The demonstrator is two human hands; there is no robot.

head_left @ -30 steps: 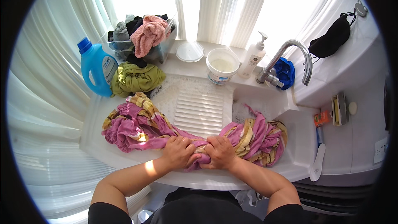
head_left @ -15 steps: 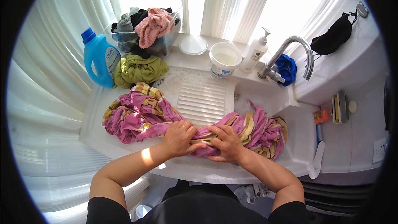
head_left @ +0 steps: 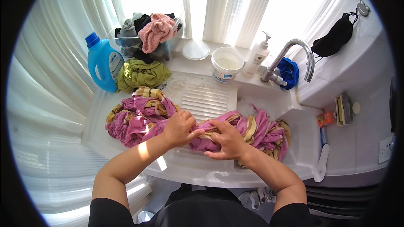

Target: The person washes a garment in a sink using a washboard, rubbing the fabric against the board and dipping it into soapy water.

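Observation:
A long length of wet pink and yellow checked fabric (head_left: 136, 120) stretches across the sink, bunched at the left and twisted toward the right. My left hand (head_left: 182, 129) is closed around its middle, thumb pointing right. Close beside it, my right hand (head_left: 228, 141) curves over the same stretch, fingers bent around the cloth and spread somewhat, its thumb out along the near side. The fabric's right end (head_left: 269, 132) hangs down into the basin. Behind my hands is the ribbed washboard (head_left: 205, 103) of the white sink (head_left: 202, 172).
At the back left stand a blue detergent bottle (head_left: 101, 65), green cloth (head_left: 143, 75) and a clear bin (head_left: 168, 48) of clothes. A white tub (head_left: 227, 64), pump bottle (head_left: 256, 59) and curved faucet (head_left: 309, 61) line the back. A white-handled brush (head_left: 322, 164) lies at the right edge.
My hands have shifted slightly on the fabric; the left has moved up and left. The right hand's fingers have spread a little, its thumb further from them.

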